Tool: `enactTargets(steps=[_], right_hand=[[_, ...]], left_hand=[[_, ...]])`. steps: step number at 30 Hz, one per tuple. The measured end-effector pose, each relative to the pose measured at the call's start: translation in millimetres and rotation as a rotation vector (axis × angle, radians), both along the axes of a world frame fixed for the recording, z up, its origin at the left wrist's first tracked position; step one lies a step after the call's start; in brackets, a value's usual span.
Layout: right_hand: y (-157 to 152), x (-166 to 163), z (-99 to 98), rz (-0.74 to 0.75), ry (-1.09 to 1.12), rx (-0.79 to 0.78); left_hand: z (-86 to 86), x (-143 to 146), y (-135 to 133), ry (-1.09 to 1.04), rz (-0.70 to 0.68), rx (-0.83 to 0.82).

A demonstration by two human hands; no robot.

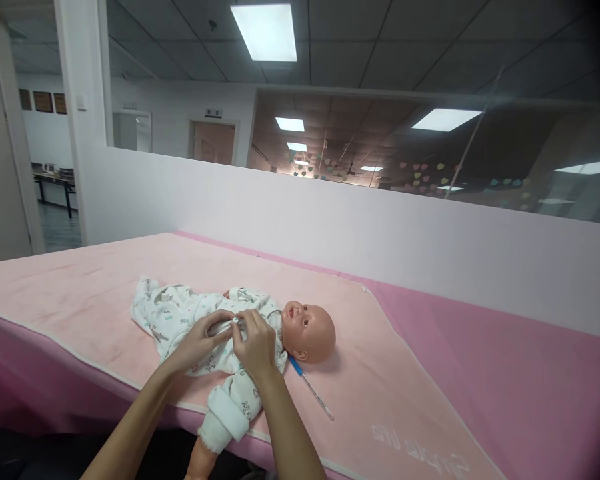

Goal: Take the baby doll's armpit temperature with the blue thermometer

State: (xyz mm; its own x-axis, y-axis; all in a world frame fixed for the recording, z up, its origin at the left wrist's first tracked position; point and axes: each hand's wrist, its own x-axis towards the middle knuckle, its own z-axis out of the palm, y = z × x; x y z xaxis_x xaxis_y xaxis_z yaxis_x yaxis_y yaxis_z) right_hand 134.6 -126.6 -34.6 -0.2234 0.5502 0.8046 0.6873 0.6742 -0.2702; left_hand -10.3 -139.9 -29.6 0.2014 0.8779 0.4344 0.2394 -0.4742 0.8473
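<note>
A baby doll (307, 331) lies on its back on a pale pink blanket (105, 293), head to the right. It wears a white printed romper (180, 313). My left hand (200, 340) and my right hand (254, 343) meet over the doll's chest, fingers pinched on the romper's front at a small snap. One sleeved doll arm (227, 410) hangs over the table's near edge. A thin thermometer (310, 387) with a blue end lies on the blanket just under the doll's head.
The blanket covers a darker pink table surface (505, 373). A white partition wall (380, 233) with a glass pane above it runs along the table's far side. An open doorway shows at the far left.
</note>
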Motion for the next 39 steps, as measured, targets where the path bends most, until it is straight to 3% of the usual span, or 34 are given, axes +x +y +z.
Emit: enactTargets(steps=[6, 10, 13, 16, 19, 23, 39], right_hand=[[2, 1, 0.2, -0.124, 0.002, 0.023], [-3, -6, -1.5, -0.212, -0.24, 0.16], [-6, -20, -2.2, -0.161, -0.484, 0.299], [-5, -36, -0.9, -0.094, -0.559, 0.262], [0, -46, 1.1, -0.105, -0.463, 0.068], [3, -45, 1.5, -0.097, -0.316, -0.108], [9, -39, -5.2, 0.123, 0.105, -0.237]], left_hand=[[8.4, -4, -2, 0.297, 0.085, 0.072], [15.2, -32, 3, 0.513, 0.191, 0.097], [9.5, -52, 10, 0.519, 0.19, 0.082], [-5.2, -58, 16, 0.443, 0.181, 0.102], [-17.8, -55, 19, 0.335, 0.217, 0.113], [-19.6, -52, 17, 0.186, 0.179, 0.041], [-8.9, -50, 12, 0.139, 0.064, -0.017]])
